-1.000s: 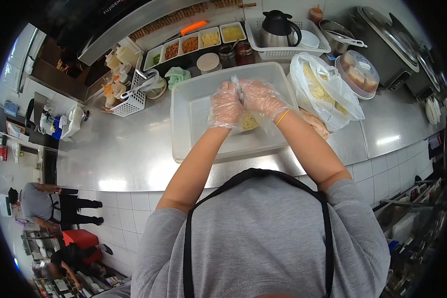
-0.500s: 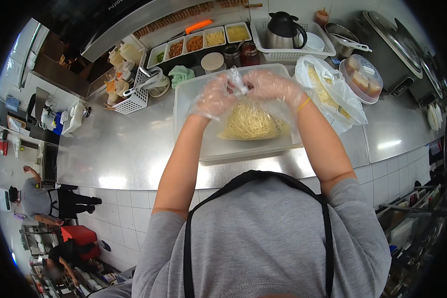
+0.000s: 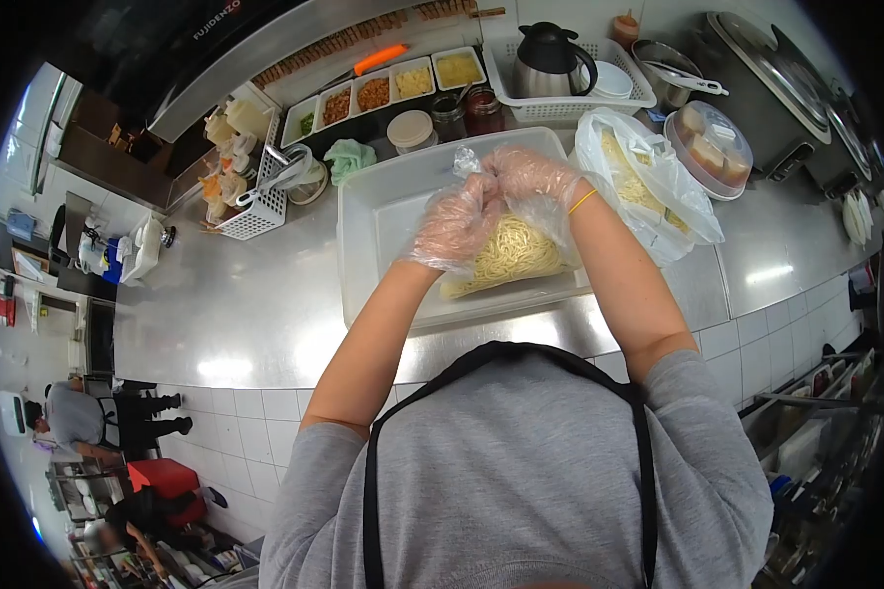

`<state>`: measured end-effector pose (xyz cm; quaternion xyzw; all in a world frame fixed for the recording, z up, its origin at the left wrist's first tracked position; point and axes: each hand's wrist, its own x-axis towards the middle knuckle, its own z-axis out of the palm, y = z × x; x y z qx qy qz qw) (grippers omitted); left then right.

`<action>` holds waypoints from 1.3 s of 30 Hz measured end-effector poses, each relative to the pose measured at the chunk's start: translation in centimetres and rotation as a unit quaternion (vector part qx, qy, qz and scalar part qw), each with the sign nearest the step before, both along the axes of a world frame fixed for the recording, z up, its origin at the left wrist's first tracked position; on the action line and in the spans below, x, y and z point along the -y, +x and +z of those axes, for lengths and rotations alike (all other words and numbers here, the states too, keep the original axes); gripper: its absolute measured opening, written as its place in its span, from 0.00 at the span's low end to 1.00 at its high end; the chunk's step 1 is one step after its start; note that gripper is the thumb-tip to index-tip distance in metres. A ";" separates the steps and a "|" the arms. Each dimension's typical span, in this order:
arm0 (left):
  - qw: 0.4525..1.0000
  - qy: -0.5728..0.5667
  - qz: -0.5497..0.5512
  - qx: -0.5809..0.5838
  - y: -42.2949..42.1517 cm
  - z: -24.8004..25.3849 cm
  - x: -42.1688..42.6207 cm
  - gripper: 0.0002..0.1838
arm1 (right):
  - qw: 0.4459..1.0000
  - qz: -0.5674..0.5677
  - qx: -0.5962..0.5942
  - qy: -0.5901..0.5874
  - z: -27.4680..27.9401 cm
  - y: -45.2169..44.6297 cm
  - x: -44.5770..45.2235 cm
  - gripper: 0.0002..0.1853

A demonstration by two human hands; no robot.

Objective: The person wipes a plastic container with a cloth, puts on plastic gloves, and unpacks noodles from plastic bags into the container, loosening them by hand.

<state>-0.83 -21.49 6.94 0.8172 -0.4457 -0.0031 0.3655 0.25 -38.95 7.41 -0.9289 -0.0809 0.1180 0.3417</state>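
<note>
A clear plastic bag of noodles (image 3: 517, 257) rests in a translucent plastic tub (image 3: 368, 294) on the steel counter. My left hand (image 3: 459, 222), in a clear disposable glove, is closed on the bag's gathered neck. Beside it my right hand (image 3: 533, 179), also gloved and with a yellow band at the wrist, pinches the same neck. Both hands meet above the noodles, and the twisted top of the bag sticks up past the fingers. The exact fingertip grip is partly hidden by the gloves and plastic.
Right of the tub lies a white plastic bag with more noodles (image 3: 638, 182), beside a round lidded container (image 3: 709, 152). Behind stand topping trays (image 3: 373, 93), jars (image 3: 466, 113) and a thermal jug (image 3: 550, 64) in a basket. A bottle basket (image 3: 255, 211) is at left. Two people are far left.
My left hand has moved right, in against my right hand at the bag's neck. The noodle bag has shifted slightly right and tilted. The view has shifted a little.
</note>
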 end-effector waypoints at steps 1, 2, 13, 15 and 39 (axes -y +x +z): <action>0.999 0.052 0.013 0.007 -0.1 0.2 0.0 0.15 | 1.000 0.000 0.000 -0.012 0.3 -0.2 0.0 0.14; 0.998 0.053 0.012 0.007 0.2 0.1 -0.1 0.15 | 1.000 -0.001 0.000 -0.011 0.5 -0.5 -0.1 0.14; 0.992 0.113 -0.038 -0.042 2.2 1.2 -1.7 0.15 | 0.986 -0.025 0.055 0.152 0.2 -2.7 0.0 0.21; 0.991 0.110 -0.024 -0.072 2.7 1.0 -1.7 0.14 | 0.965 -0.019 0.154 0.213 -0.3 -3.1 0.1 0.18; 0.979 0.194 -0.004 -0.064 2.9 1.3 -0.3 0.20 | 0.974 -0.081 0.210 0.009 -1.0 -3.5 -2.1 0.06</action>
